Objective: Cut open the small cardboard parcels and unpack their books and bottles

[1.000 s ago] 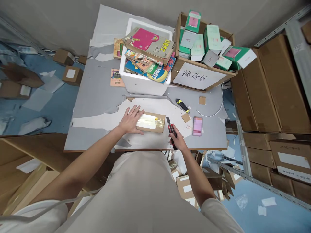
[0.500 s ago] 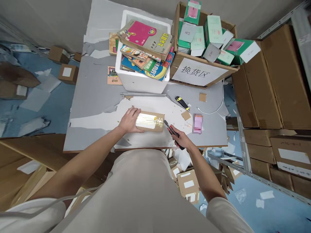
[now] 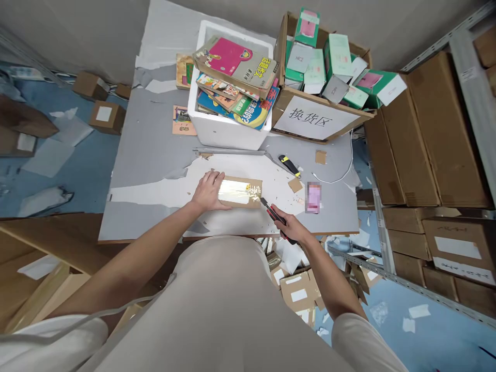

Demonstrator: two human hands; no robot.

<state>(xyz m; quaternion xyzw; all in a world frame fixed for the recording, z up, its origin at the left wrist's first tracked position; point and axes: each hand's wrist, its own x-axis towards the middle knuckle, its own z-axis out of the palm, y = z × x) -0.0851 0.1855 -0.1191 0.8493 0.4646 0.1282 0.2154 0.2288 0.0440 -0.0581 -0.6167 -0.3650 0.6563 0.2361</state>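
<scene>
A small taped cardboard box [image 3: 253, 199] with a white label lies lengthwise on the table in front of me. My left hand [image 3: 209, 192] spans its left end, thumb on the near side and fingers over the far side. In my right hand [image 3: 290, 226] is a black and red utility knife [image 3: 274, 213]. Its tip is close by the box's right end; whether it touches the cardboard I cannot tell. A second cutter, black and yellow [image 3: 289, 166], lies beyond, to the right of the box.
At the back stand a white foam box [image 3: 230, 133] of books and an open carton [image 3: 279, 106] of green boxes. Cardboard scraps [image 3: 295, 185], a pink item [image 3: 313, 197] and a white cable [image 3: 333, 180] lie on the right. A shelf [image 3: 382, 227] with cartons flanks the table.
The knife tip has dropped slightly towards me at the box's right end, and my right hand has shifted a little nearer. My left hand keeps its hold. The whole view has shifted slightly.
</scene>
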